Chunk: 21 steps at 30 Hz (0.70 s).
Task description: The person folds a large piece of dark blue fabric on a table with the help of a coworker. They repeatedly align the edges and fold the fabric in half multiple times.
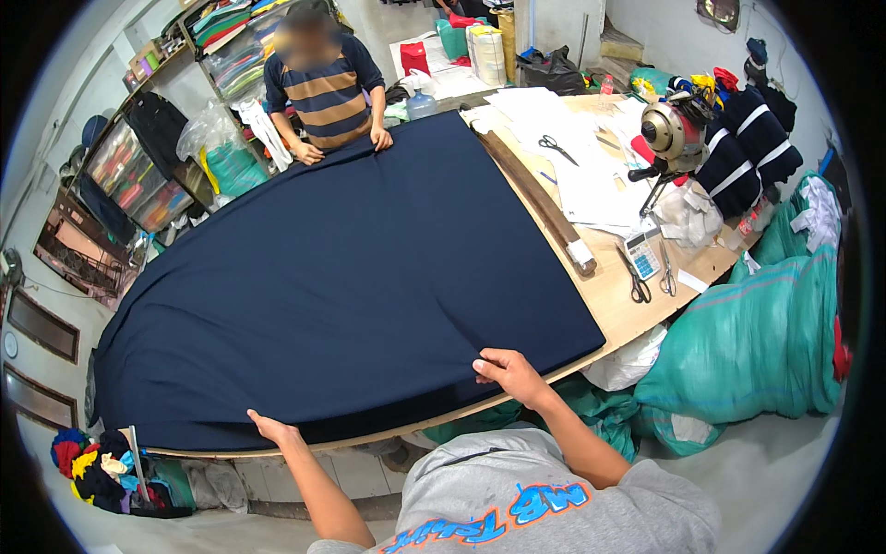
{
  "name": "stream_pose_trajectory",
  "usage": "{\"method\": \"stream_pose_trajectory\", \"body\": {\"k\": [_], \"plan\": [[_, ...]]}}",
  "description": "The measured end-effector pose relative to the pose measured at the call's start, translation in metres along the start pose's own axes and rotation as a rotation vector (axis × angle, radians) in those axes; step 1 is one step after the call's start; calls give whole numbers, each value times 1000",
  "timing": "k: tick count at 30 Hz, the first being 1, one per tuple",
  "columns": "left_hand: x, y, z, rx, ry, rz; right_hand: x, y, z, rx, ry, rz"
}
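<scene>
A wide layer of dark navy fabric covers most of the cutting table and hangs slightly at its near edge. My right hand pinches the fabric near that edge, and a crease runs up and away from the fingers. Further left, my left hand is at the near edge with its thumb pointing up; its fingers are hidden behind the cloth's edge, which it seems to grip. Across the table a co-worker in a striped shirt has both hands on the far edge of the same fabric.
Right of the fabric lie a long wooden bar, black-handled scissors, a calculator, more shears and white paper sheets. An electric cloth cutter stands behind them. Green sacks bulge beside the table's right end; cloth scraps fill the lower left.
</scene>
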<state>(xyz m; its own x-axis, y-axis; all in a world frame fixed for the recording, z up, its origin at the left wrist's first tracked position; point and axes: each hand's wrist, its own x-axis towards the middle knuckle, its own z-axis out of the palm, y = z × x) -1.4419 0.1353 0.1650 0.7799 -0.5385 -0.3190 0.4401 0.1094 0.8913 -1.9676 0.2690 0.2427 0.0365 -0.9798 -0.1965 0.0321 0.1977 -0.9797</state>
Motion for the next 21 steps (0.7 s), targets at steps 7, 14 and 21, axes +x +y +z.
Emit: {"method": "stream_pose_trajectory", "body": {"k": [7, 14, 21], "plan": [[9, -14, -25, 106, 53, -8, 1, 13, 26, -36, -19, 48], [2, 0, -9, 181, -29, 98, 15, 18, 20, 14, 37, 23], [-1, -4, -16, 231, 24, 66, 33, 49, 33, -4, 42, 65]]}}
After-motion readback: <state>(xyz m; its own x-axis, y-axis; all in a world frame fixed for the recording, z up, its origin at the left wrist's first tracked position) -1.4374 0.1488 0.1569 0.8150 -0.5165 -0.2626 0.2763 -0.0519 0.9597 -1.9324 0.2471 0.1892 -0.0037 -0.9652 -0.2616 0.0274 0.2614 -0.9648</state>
